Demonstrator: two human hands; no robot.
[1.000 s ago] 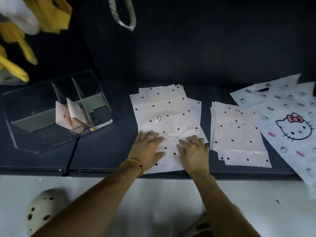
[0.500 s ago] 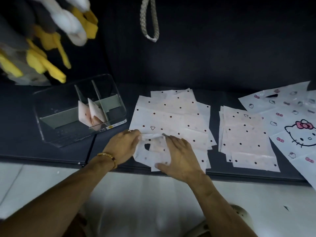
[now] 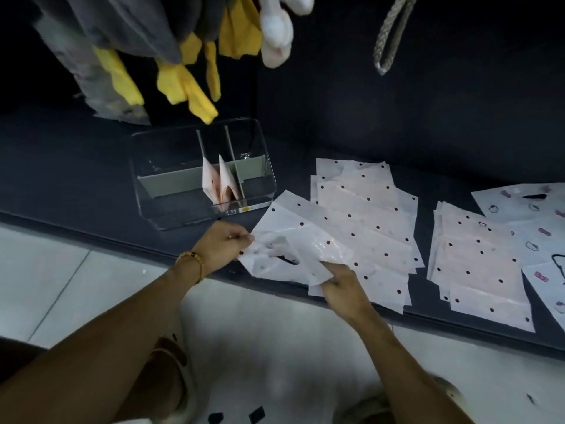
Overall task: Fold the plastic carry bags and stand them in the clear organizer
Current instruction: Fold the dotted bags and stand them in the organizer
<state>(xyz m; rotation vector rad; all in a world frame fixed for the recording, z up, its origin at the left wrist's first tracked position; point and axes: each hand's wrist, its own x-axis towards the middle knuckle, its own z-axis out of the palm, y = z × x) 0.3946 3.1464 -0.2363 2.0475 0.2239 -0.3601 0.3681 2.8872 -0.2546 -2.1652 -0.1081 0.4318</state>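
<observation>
Lifting off the front of the dotted stack [image 3: 363, 215], top bag [image 3: 293, 249] was thin, limp, slippery; best pinched at edges. Left hand [image 3: 221, 244] pinched its left edge, right hand [image 3: 339, 283] gripped the near corner. Half a second earlier it lay lower. Folded bags [image 3: 218, 183] stood in clear organizer [image 3: 153, 191] on desk [image 3: 76, 185].

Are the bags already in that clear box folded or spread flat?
Folded. The bags stand upright as narrow wedges in the clear organizer, leaning between its dividers.
</observation>
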